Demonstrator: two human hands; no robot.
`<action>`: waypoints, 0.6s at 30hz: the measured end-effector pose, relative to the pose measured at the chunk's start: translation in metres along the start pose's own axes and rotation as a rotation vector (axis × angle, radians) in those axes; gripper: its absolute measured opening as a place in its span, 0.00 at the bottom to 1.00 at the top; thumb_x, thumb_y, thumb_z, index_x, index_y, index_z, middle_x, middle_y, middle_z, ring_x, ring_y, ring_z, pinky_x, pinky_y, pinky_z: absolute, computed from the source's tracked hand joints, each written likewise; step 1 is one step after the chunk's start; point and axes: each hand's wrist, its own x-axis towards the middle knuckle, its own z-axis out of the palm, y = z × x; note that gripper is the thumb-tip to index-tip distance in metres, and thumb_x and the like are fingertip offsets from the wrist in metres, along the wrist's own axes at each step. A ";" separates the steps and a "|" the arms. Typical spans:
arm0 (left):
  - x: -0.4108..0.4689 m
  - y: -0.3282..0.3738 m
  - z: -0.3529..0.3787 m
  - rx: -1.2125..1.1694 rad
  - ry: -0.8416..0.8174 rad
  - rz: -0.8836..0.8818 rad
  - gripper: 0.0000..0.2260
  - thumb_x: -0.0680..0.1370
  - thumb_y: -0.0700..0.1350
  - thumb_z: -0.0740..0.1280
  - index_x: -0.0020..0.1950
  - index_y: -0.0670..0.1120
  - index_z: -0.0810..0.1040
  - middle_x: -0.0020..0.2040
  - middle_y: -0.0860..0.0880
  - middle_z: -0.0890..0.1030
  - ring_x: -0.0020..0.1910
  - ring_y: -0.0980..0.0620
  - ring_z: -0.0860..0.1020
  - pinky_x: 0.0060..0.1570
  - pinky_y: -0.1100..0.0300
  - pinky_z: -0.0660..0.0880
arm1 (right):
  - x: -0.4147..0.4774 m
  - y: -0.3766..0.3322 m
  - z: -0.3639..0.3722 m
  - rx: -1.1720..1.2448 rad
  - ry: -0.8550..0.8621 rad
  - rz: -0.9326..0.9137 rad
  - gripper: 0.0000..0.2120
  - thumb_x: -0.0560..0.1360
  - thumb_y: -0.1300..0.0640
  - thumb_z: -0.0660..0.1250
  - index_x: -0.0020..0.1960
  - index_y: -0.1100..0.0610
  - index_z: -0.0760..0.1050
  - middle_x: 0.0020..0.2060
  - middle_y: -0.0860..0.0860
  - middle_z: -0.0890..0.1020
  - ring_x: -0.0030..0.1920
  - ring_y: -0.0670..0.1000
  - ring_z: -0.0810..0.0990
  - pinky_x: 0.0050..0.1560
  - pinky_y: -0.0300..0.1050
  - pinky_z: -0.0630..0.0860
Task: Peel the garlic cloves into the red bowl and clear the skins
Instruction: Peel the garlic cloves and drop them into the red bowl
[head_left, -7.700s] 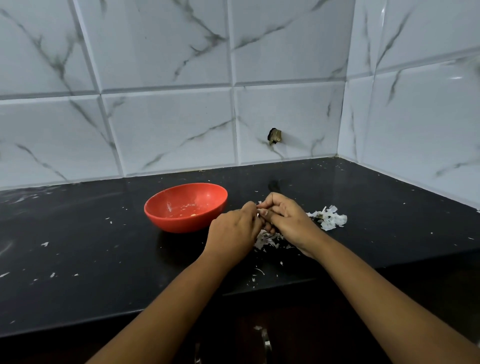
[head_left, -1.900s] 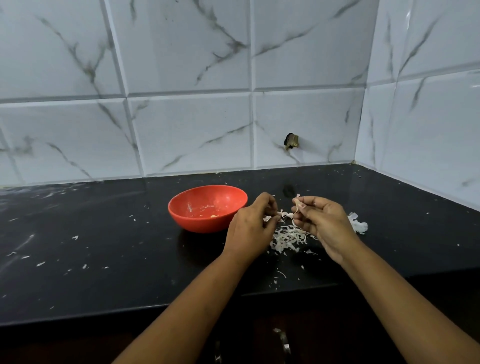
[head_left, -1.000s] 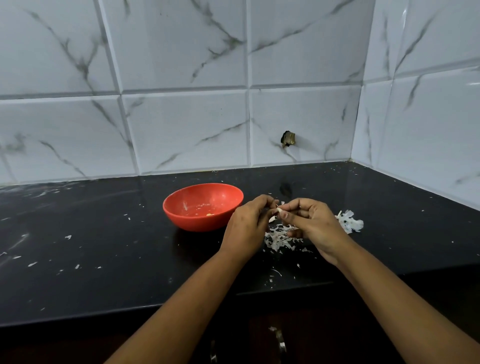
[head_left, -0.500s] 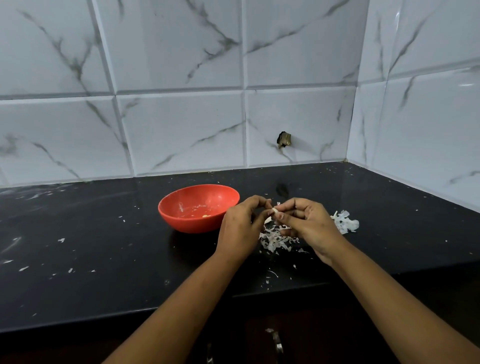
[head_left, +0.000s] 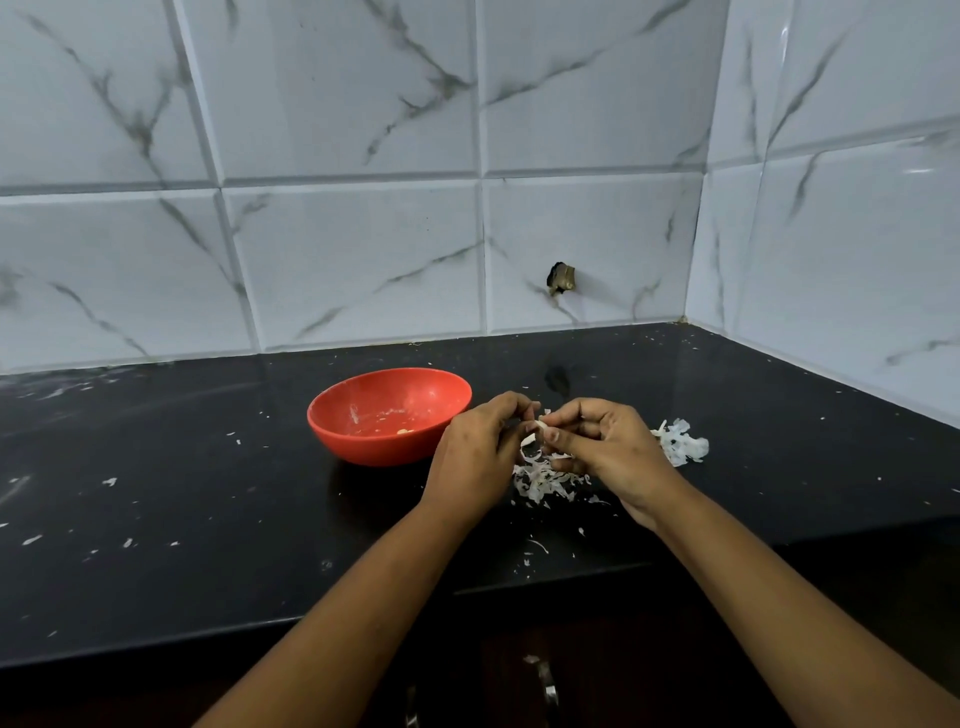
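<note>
1. Clove (head_left: 541, 425): being pinched between the fingertips of both hands, above the counter (head_left: 197, 499) and just right of the bowl (head_left: 374, 449). It is partly hidden, so the skin remaining cannot be told.
2. Left hand (head_left: 475, 454): being held curled, fingertips closed on the clove's left end.
3. Right hand (head_left: 610, 447): being held curled, thumb and forefinger nipping the clove or a strip of its skin; which one cannot be told.
4. Bowl: being left upright, with a few pale bits lying inside.
5. Skins (head_left: 545, 480): being piled under the hands. A second heap (head_left: 683, 441) is lying just beyond the right hand, and flecks are lying leftward across the counter.
6. Risk: the small clove is probably being held by very little. A sharp pull could shoot it onto the counter or floor instead of into the bowl.
7. Risk: the light skins could be brushed over the front edge while being cleared.
</note>
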 end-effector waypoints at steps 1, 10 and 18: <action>0.000 0.000 0.000 0.006 -0.012 0.007 0.05 0.76 0.38 0.66 0.47 0.47 0.77 0.48 0.55 0.82 0.35 0.58 0.78 0.40 0.51 0.78 | 0.000 0.000 0.000 0.001 0.000 0.002 0.04 0.72 0.67 0.70 0.43 0.59 0.80 0.37 0.52 0.84 0.39 0.46 0.83 0.37 0.38 0.79; -0.002 0.007 0.002 0.137 -0.029 0.008 0.07 0.77 0.38 0.59 0.50 0.48 0.73 0.43 0.53 0.78 0.39 0.49 0.77 0.41 0.46 0.75 | 0.001 0.000 0.003 0.016 0.040 -0.003 0.04 0.74 0.67 0.69 0.43 0.60 0.80 0.38 0.54 0.83 0.38 0.46 0.83 0.38 0.37 0.80; -0.006 0.012 0.006 0.214 -0.058 0.035 0.06 0.77 0.40 0.61 0.51 0.50 0.72 0.44 0.52 0.79 0.42 0.49 0.76 0.42 0.48 0.75 | 0.004 -0.003 -0.001 0.144 0.200 0.025 0.04 0.75 0.66 0.68 0.48 0.65 0.79 0.44 0.58 0.83 0.42 0.49 0.82 0.36 0.38 0.80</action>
